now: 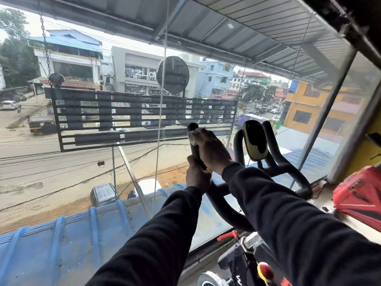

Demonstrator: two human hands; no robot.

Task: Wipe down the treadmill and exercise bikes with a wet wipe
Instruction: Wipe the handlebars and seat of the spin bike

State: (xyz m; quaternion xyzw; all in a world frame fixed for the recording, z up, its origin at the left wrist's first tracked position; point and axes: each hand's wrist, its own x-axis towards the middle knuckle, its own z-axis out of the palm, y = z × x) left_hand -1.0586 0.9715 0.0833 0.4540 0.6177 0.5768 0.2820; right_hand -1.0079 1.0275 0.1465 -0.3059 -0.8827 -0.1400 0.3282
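Observation:
A black exercise bike handlebar [288,168] stands in front of a large window. Its left upright grip [193,127] pokes up near the middle of the view. My right hand [210,147] wraps a white wet wipe [192,135] around the upper part of that grip. My left hand [196,174] grips the same bar just below, fingers curled round it. A black and yellow-green console [254,139] sits between the two handlebar horns. Both arms wear black sleeves.
The window glass [103,162] is right behind the handlebar, with a black lettered sign [134,118] hanging outside it. A red bag [358,197] lies on the ledge at the right. The bike's red adjusting lever [227,236] and red knob [266,270] sit low.

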